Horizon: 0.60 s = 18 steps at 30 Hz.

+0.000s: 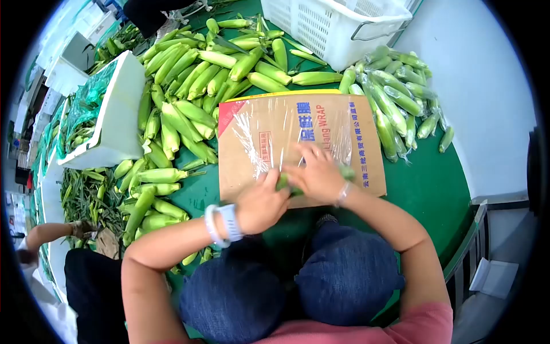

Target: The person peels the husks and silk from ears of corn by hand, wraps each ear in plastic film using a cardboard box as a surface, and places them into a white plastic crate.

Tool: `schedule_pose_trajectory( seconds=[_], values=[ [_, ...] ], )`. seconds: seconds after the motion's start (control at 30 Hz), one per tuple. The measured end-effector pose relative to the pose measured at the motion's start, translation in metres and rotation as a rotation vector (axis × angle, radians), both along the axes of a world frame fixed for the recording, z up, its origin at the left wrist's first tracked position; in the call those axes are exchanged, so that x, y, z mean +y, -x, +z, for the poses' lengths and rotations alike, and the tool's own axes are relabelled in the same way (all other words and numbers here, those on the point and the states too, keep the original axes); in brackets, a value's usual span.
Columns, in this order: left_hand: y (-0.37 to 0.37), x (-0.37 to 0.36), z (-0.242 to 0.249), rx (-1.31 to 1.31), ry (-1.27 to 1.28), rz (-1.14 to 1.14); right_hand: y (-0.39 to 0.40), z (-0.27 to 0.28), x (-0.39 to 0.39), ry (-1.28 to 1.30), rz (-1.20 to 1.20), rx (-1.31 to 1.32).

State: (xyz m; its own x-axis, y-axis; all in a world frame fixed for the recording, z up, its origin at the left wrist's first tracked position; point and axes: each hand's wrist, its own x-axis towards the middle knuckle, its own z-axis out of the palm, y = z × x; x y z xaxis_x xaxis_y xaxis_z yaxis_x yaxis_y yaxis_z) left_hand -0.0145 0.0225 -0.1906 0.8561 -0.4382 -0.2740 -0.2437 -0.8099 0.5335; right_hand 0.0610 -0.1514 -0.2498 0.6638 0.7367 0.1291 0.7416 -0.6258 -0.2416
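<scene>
A green ear of corn [283, 182] lies across the near part of a brown cardboard box [243, 183], mostly hidden by my hands. My left hand [263, 200] is closed at its left end. My right hand [319, 176] lies over its middle, the fingers curved round it and smeared by motion. Some green shows past my right wrist. Clear plastic film [289, 123] covers the box's top, which carries blue and red print. Whether film is round this ear I cannot make out.
Husked-back ears of corn [195, 74] are heaped to the left and behind the box. At right lies a pile of film-wrapped corn [395, 94], below a white plastic crate [338, 34]. A white foam box [109, 109] stands left. Another person's arm [48, 232] reaches in nearby.
</scene>
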Motion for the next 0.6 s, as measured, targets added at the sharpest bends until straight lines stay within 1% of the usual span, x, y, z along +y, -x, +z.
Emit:
schedule_pose_trajectory(
  seconds=[0.03, 0.1, 0.17, 0.2, 0.23, 0.27, 0.3, 0.33, 0.37, 0.43, 0.47, 0.53, 0.6],
  values=[
    [-0.005, -0.013, -0.007, -0.001, 0.005, -0.009, -0.020, -0.011, 0.011, -0.014, -0.079, -0.106],
    [-0.019, -0.034, -0.030, -0.592, -0.438, -0.012, -0.066, -0.013, 0.036, -0.015, -0.281, -0.025],
    [-0.035, -0.043, -0.038, -0.703, -0.416, -0.011, -0.120, -0.030, 0.058, -0.012, -0.440, -0.153],
    [-0.048, -0.044, -0.045, -0.638, -0.433, 0.026, -0.139, -0.023, 0.063, 0.022, -0.469, -0.101],
    [-0.068, -0.042, -0.065, -0.757, -0.502, 0.082, -0.154, -0.013, 0.066, 0.057, -0.498, -0.047],
    [-0.090, -0.037, -0.074, -0.749, -0.555, 0.079, -0.165, -0.001, 0.067, 0.057, -0.500, -0.045],
    [-0.107, -0.032, -0.050, -0.571, -0.523, 0.033, -0.173, 0.012, 0.065, 0.055, -0.529, 0.078],
    [-0.130, -0.028, -0.043, -0.389, -0.450, 0.031, -0.181, 0.020, 0.061, 0.056, -0.556, 0.201],
    [-0.150, -0.022, -0.045, -0.370, -0.345, 0.035, -0.190, 0.023, 0.055, 0.155, -0.487, 0.161],
    [-0.181, -0.014, -0.048, -0.435, -0.322, 0.021, -0.201, 0.026, 0.045, 0.544, -0.259, 0.233],
    [-0.185, -0.013, -0.050, -0.440, -0.321, 0.007, -0.203, 0.021, 0.041, 0.540, -0.273, 0.235],
    [-0.190, -0.011, -0.055, -0.311, -0.184, 0.001, -0.202, 0.008, 0.036, 0.362, -0.347, 0.253],
    [-0.170, -0.006, -0.071, -0.197, -0.105, -0.166, -0.198, 0.009, 0.037, 0.357, -0.407, 0.296]
  ],
)
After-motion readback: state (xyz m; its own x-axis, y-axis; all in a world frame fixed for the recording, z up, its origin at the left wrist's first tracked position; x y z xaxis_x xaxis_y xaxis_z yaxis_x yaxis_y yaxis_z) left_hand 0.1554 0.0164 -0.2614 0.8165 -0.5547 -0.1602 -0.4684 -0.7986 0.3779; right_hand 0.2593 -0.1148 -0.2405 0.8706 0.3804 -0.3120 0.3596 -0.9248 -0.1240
